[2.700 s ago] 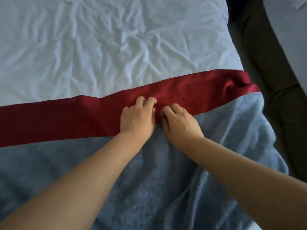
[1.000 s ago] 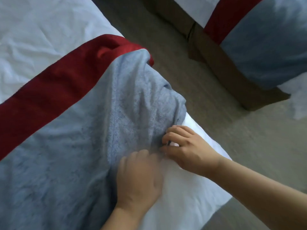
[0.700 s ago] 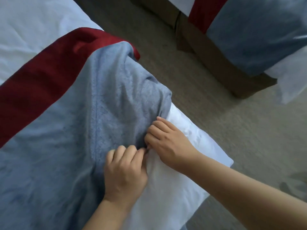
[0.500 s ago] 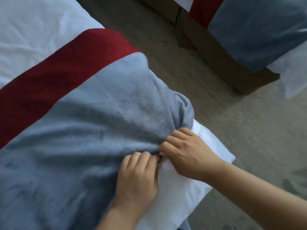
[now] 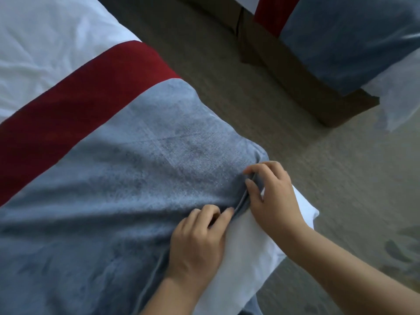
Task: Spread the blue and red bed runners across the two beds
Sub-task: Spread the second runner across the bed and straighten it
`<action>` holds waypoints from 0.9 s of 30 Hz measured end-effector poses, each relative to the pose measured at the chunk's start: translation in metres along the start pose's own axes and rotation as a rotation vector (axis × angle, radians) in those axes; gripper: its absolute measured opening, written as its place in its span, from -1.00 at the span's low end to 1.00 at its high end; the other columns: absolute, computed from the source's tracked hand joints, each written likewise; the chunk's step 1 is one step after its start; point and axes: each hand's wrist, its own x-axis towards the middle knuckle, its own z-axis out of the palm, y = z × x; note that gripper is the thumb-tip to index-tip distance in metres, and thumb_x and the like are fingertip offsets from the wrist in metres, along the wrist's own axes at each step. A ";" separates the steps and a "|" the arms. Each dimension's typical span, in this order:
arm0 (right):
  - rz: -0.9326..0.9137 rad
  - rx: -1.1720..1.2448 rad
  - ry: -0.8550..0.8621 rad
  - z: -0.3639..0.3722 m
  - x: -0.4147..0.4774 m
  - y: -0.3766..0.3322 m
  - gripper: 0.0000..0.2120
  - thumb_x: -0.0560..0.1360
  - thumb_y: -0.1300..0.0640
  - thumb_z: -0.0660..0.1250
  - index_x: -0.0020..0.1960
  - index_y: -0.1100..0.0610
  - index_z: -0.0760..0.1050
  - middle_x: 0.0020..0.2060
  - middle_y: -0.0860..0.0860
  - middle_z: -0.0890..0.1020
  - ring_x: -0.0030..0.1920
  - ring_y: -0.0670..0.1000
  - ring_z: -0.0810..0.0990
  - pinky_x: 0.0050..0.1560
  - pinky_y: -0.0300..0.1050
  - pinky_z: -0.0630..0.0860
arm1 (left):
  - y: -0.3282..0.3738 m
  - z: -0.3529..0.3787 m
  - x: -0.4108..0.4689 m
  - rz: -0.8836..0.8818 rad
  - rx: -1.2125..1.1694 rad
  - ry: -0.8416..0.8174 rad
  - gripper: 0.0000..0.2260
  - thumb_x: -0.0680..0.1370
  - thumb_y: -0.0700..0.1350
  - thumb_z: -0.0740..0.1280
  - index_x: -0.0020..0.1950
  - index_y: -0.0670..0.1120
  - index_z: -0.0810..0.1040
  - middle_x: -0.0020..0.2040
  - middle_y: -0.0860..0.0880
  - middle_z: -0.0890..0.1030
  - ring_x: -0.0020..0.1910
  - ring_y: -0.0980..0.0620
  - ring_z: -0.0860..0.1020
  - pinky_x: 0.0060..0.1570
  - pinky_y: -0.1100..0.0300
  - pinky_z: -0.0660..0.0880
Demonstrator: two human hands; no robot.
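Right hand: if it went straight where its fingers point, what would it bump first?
The right hand pinches the blue bed runner, so that comes first; probably the red bed runner after.

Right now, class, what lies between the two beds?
Only bare floor lies between the near bed and the far bed; the head view shows it.

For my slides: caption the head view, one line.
The left hand and right hand pinch the bunched blue runner at the bed corner, beside the red runner.
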 end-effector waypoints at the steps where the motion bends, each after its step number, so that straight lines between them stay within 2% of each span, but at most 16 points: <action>1: 0.012 0.052 0.021 -0.002 0.003 -0.003 -0.78 0.51 0.28 0.41 0.05 0.00 0.61 0.01 -0.13 0.54 0.03 -0.12 0.51 0.13 -0.22 0.43 | 0.003 0.000 0.003 -0.001 -0.005 0.026 -0.78 0.55 -0.17 0.39 0.16 0.01 0.69 -0.10 0.02 0.61 -0.24 -0.05 0.56 -0.35 0.00 0.54; 3: 0.005 0.130 0.081 -0.008 0.008 -0.007 -0.73 0.46 0.37 0.41 -0.05 0.01 0.63 -0.11 -0.16 0.58 -0.08 -0.14 0.55 0.00 -0.28 0.45 | 0.013 -0.003 0.008 -0.014 -0.042 0.094 -0.83 0.57 -0.20 0.36 0.07 -0.03 0.72 -0.14 0.03 0.62 -0.27 -0.05 0.57 -0.36 0.02 0.53; 6: -0.109 0.085 0.089 -0.015 0.009 -0.004 -0.67 0.35 0.46 0.35 -0.16 0.03 0.62 -0.20 -0.14 0.57 -0.15 -0.03 0.54 -0.11 -0.16 0.48 | 0.021 0.000 0.006 -0.009 -0.060 0.105 -0.92 0.57 -0.19 0.41 -0.07 -0.05 0.69 -0.18 0.02 0.61 -0.32 -0.06 0.55 -0.39 0.04 0.51; 9: -0.145 -0.062 0.013 -0.006 0.006 0.001 -0.71 0.30 0.37 0.25 -0.21 0.02 0.61 -0.21 -0.11 0.56 -0.14 0.02 0.46 -0.09 0.00 0.49 | 0.022 0.012 -0.001 0.007 0.007 0.025 -0.89 0.53 -0.18 0.45 -0.03 0.01 0.58 -0.16 0.00 0.59 -0.33 -0.08 0.51 -0.42 0.02 0.47; 12: -0.118 -0.046 0.038 -0.004 0.010 -0.001 -0.72 0.28 0.34 0.21 -0.22 0.04 0.61 -0.20 -0.10 0.56 -0.15 0.02 0.47 -0.11 -0.04 0.48 | 0.019 0.010 0.003 0.039 -0.013 0.021 -0.87 0.54 -0.18 0.40 0.02 0.00 0.68 -0.15 0.03 0.61 -0.31 -0.05 0.55 -0.44 0.06 0.47; 15: 0.053 0.127 0.122 -0.007 0.010 -0.005 -0.64 0.30 0.43 0.28 -0.22 -0.02 0.61 -0.18 -0.14 0.56 -0.17 -0.07 0.53 -0.12 -0.20 0.46 | 0.012 0.005 0.009 0.058 -0.050 -0.008 -0.76 0.54 -0.16 0.34 0.15 0.00 0.70 -0.11 0.05 0.64 -0.25 -0.01 0.61 -0.44 0.06 0.53; 19: 0.511 0.447 0.169 -0.008 0.009 -0.001 -0.65 0.35 0.39 0.31 -0.15 -0.06 0.61 -0.23 -0.16 0.62 -0.26 -0.14 0.53 -0.11 -0.11 0.51 | 0.007 0.013 0.012 0.121 -0.002 -0.076 -0.69 0.51 -0.16 0.33 0.23 -0.02 0.67 -0.12 0.04 0.60 -0.29 -0.01 0.56 -0.47 0.06 0.52; 21: 0.552 0.560 0.225 -0.011 0.011 -0.004 -0.63 0.35 0.44 0.30 -0.13 -0.02 0.59 -0.25 -0.16 0.61 -0.27 -0.14 0.52 -0.16 -0.16 0.48 | 0.009 0.017 0.011 0.159 -0.005 -0.077 -0.68 0.54 -0.17 0.27 0.26 -0.08 0.65 -0.11 0.02 0.60 -0.31 -0.03 0.53 -0.45 0.06 0.51; 23: 0.430 0.438 0.216 -0.014 0.011 -0.007 -0.62 0.33 0.44 0.31 -0.14 -0.05 0.59 -0.16 -0.16 0.63 -0.17 -0.16 0.58 -0.09 -0.22 0.50 | 0.010 0.018 0.008 0.199 0.012 -0.087 -0.66 0.56 -0.19 0.24 0.30 -0.12 0.62 -0.11 0.00 0.60 -0.31 -0.03 0.50 -0.44 0.07 0.50; 25: 0.291 0.197 0.107 -0.009 0.007 -0.004 -0.64 0.33 0.39 0.34 -0.15 -0.09 0.60 -0.10 -0.18 0.58 -0.05 -0.16 0.56 0.02 -0.28 0.47 | 0.007 0.019 0.005 0.234 0.027 -0.105 -0.64 0.57 -0.19 0.23 0.33 -0.12 0.62 -0.09 0.00 0.60 -0.31 -0.03 0.49 -0.41 0.08 0.48; 27: 0.173 -0.025 0.042 -0.005 0.006 0.001 -0.69 0.32 0.34 0.36 -0.13 -0.05 0.62 -0.06 -0.14 0.54 -0.01 -0.06 0.50 0.06 -0.18 0.46 | 0.005 0.017 0.005 0.254 0.019 -0.121 -0.65 0.60 -0.14 0.23 0.34 -0.11 0.63 -0.08 -0.01 0.61 -0.29 -0.05 0.50 -0.37 0.05 0.47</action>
